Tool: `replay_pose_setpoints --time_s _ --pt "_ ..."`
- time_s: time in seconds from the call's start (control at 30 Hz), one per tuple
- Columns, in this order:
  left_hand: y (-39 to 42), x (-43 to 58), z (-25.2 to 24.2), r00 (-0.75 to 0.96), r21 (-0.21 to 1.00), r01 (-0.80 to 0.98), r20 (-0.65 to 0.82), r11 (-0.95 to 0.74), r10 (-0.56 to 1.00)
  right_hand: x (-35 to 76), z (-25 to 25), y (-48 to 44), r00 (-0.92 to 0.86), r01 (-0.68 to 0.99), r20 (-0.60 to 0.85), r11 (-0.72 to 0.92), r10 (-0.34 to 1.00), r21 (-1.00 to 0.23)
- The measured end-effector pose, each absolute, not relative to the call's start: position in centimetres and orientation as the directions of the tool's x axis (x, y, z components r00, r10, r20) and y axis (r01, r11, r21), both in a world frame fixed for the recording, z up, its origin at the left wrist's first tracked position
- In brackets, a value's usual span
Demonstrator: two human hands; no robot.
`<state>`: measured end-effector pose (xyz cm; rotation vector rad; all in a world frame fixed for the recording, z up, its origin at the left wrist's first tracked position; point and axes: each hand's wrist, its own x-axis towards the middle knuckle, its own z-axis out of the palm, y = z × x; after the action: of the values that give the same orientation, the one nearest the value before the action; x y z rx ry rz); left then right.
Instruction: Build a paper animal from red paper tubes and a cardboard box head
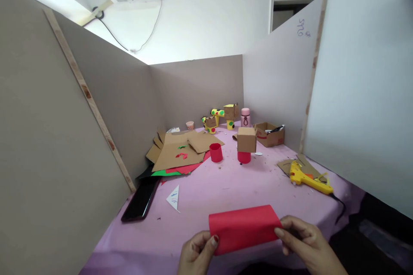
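Note:
A folded or curled sheet of red paper (243, 228) is stretched between my two hands above the front of the table. My left hand (197, 252) pinches its left end, thumb on the near face. At the opposite end, my right hand (305, 240) grips the right edge between thumb and fingers. Beyond the paper stand a red paper tube (216, 153) and a small cardboard box (246, 139) set on top of another red tube (244, 157). A yellow hot glue gun (308, 179) lies to the right on a piece of cardboard.
Stacked cardboard sheets (174, 150) with coloured paper are at the left, near a black phone (140, 202) and a white paper triangle (174, 198). Yellow spotted figures (217, 113), a pink bottle (245, 117) and an open cardboard box (270, 136) stand behind. Grey partitions (196, 86) enclose the table.

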<state>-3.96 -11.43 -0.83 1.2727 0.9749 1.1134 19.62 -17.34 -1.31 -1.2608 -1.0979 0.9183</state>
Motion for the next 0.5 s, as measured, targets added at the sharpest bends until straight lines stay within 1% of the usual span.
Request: replay_pose_setpoints --time_s 0.07,0.2,0.27,0.37,0.43,0.5 --pt "-11.1 -4.2 -0.7 0.180 0.998 -0.063 0.042 -0.031 0.983 19.8 -1.7 -17.2 0.269 0.002 0.096 0.099 0.958 -0.995" --pt "-10.5 -5.1 -0.5 -0.003 0.997 -0.058 -0.045 0.045 0.999 20.9 -2.6 -17.1 0.350 -0.130 0.020 0.070 0.937 -0.989" --pt "-10.5 -5.3 -0.3 -0.037 0.997 -0.054 -0.055 0.053 0.998 21.3 -2.8 -17.2 0.361 -0.173 -0.013 0.053 0.933 -0.983" --pt "-11.0 -4.7 0.1 -0.010 0.999 -0.039 0.031 -0.031 0.999 21.1 -2.9 -17.3 0.357 -0.227 -0.038 0.047 0.933 -0.973" --pt "-11.5 -3.9 0.2 -0.011 0.992 -0.005 0.128 -0.128 0.992 20.5 -3.1 -17.2 0.347 -0.285 -0.063 0.041 0.936 -0.958" --pt "-11.9 -3.2 0.1 -0.019 0.966 0.082 0.246 -0.244 0.969 19.9 -3.7 -17.1 0.315 -0.363 -0.105 0.018 0.943 -0.932"
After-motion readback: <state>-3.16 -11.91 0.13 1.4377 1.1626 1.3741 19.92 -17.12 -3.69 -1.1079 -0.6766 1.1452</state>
